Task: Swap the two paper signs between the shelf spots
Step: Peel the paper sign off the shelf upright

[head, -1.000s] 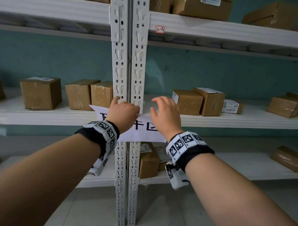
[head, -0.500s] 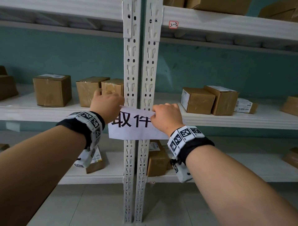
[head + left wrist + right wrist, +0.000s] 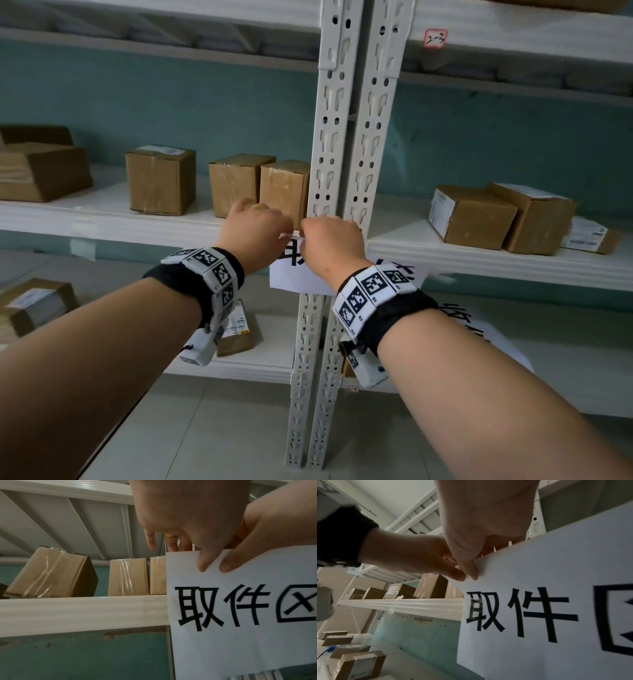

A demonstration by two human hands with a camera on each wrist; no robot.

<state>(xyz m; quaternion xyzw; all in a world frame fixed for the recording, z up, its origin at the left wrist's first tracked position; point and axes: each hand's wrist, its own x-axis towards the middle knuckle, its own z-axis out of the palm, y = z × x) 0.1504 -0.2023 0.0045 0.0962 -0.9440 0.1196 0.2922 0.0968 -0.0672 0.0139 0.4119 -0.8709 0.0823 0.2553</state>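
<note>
A white paper sign (image 3: 294, 281) with large black characters hangs across the two white shelf uprights (image 3: 329, 154) at the edge of the middle shelf. Both hands meet at its top left corner. My left hand (image 3: 260, 222) pinches the corner, thumb on the front and fingers behind, as the left wrist view shows on the sign (image 3: 240, 642). My right hand (image 3: 329, 240) pinches the same top edge right beside it, thumb on the front of the sign (image 3: 539, 655). A second white sign (image 3: 479, 329) shows at the lower right, partly hidden by my right forearm.
Taped cardboard boxes (image 3: 161, 178) stand on the middle shelf (image 3: 102, 219) left of the uprights, and more boxes (image 3: 476, 216) right of them. Small parcels (image 3: 34, 305) lie on the lower shelf. A red-framed label (image 3: 435, 37) marks the upper shelf edge.
My right hand has moved from the sign's right end to its top left corner, next to my left hand. The sign's right end now droops.
</note>
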